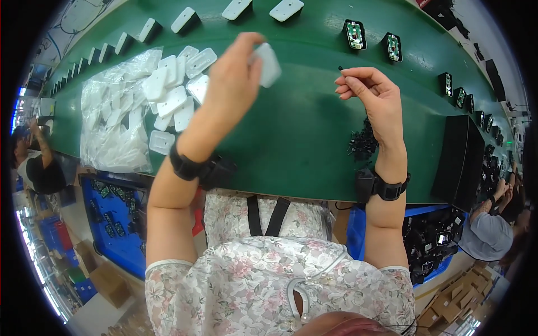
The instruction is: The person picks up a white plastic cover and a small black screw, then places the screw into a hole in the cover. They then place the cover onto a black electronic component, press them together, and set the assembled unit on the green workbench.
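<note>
My left hand is raised over the green conveyor belt and grips a small white plastic cover between thumb and fingers. To its right, my right hand pinches a tiny black part at its fingertips. Just below the right hand lies a heap of small black parts on the belt. Left of my left arm sits a pile of white covers on a clear plastic bag. Both wrists wear black straps.
White covers in black holders and black holders with green circuit boards ride along the belt's far side. A black box stands at the right. Blue bins sit below the belt. Other people work at far left and right.
</note>
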{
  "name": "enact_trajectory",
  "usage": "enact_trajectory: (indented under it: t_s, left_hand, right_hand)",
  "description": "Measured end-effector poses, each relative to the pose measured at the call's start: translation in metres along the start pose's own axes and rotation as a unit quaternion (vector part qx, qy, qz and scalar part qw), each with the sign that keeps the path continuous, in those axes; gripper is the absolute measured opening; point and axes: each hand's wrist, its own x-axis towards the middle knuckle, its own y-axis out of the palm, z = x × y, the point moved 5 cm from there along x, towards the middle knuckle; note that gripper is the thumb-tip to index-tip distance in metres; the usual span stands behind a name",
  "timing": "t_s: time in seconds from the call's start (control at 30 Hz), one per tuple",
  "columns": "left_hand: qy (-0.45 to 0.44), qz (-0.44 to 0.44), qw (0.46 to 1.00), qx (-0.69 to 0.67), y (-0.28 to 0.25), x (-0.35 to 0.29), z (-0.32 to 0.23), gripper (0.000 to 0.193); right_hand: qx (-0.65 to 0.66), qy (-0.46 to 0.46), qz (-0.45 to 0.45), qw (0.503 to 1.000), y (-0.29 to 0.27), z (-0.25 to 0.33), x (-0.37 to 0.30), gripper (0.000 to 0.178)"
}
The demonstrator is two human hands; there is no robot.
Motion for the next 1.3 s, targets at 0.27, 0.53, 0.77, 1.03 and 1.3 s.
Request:
enact_trajectory:
  t_s: [0.27,0.53,0.77,1.03,1.3]
  left_hand:
    - [0.03,0.039,0.983,-0.176,0.047,-0.016,-0.028,0.018]
    - [0.047,0.05,0.982,-0.176,0.051,-0.023,-0.029,0.013]
    - [0.043,0.068,0.979,-0.186,0.054,-0.029,-0.025,0.016]
    - [-0.168,0.1,0.875,-0.444,0.062,-0.032,-0.018,0.033]
    - [-0.241,0.142,0.823,-0.494,0.065,-0.036,-0.011,0.02]
  right_hand:
    - [0.063,0.074,0.082,0.992,0.022,0.003,-0.01,0.014]
    - [0.061,0.092,0.075,0.991,0.031,0.001,-0.015,0.014]
    - [-0.272,-0.124,0.009,0.954,0.031,0.019,-0.018,0.01]
    - [-0.27,-0.131,-0.039,0.953,0.03,0.024,-0.02,0.007]
    - [-0.288,-0.131,-0.051,0.947,0.035,0.02,-0.02,0.007]
